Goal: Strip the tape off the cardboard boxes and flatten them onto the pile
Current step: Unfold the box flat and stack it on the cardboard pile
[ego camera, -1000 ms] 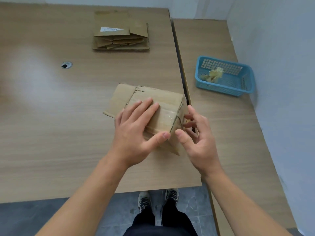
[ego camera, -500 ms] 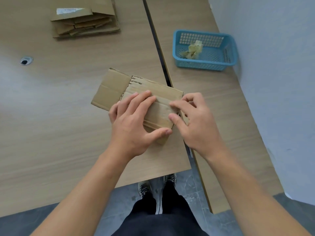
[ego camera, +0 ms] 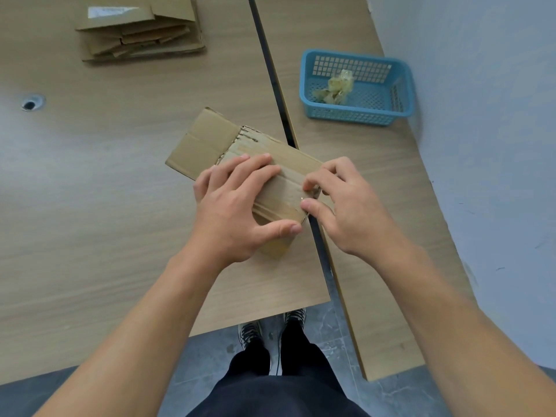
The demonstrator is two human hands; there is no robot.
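Observation:
A brown cardboard box [ego camera: 207, 142] lies on the wooden table near the seam between two tabletops, one flap spread out to the far left. My left hand [ego camera: 237, 206] presses flat on its top, thumb hooked over the near edge. At the box's right end, my right hand [ego camera: 340, 200] pinches the clear tape [ego camera: 310, 197] between thumb and forefinger. The pile of flattened boxes [ego camera: 138, 28] sits at the far left of the table.
A blue plastic basket [ego camera: 361, 114] holding crumpled tape scraps stands on the right tabletop by the wall. A dark gap [ego camera: 270, 76] separates the two tabletops. A cable hole [ego camera: 30, 104] is at the far left. My feet show below the table edge.
My right hand moved from beside the box's end onto its top right edge and closed its fingertips on the tape. The view shifted lower and closer; my left hand stayed pressed on the box.

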